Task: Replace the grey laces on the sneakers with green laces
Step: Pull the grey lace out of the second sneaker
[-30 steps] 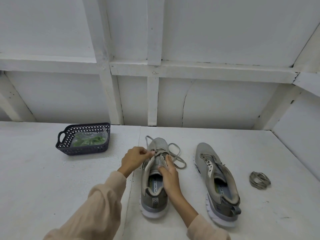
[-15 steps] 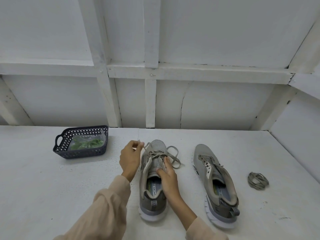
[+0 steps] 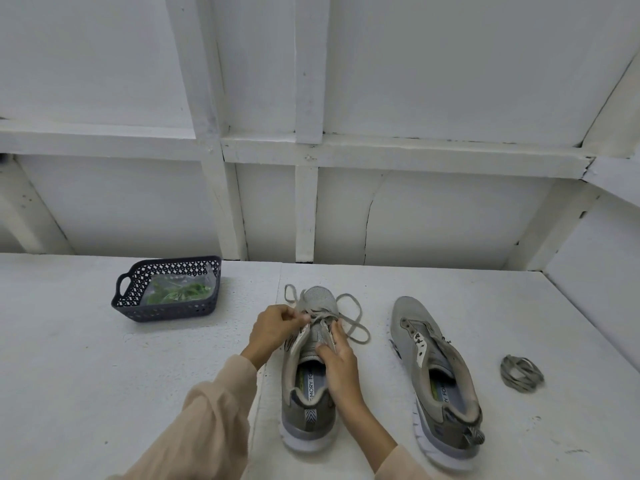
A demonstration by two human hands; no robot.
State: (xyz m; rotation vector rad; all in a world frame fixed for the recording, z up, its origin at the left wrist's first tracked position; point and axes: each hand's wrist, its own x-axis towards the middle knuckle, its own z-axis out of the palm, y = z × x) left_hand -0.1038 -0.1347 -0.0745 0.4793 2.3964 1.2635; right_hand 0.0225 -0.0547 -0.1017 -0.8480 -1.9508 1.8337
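Grey lace (image 3: 356, 325) sat half-loosened in the sneaker (image 3: 308, 393) on the bench (image 3: 104, 375). Left hand (image 3: 275, 329) fingers pinched it near the toe, right hand (image 3: 341, 358) gripped the sneaker. Best bet seemed freeing one crossing at a time.

My feed shows the left sleeve (image 3: 207, 420) and right sleeve (image 3: 406, 465): long, loose, pale peach cloth, softly creased, ending where left hand (image 3: 273, 328) and right hand (image 3: 341, 362) emerge bare.

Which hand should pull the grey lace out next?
Left. The left hand pinches the lace right at the eyelets, while the right hand grips the shoe to steady it.
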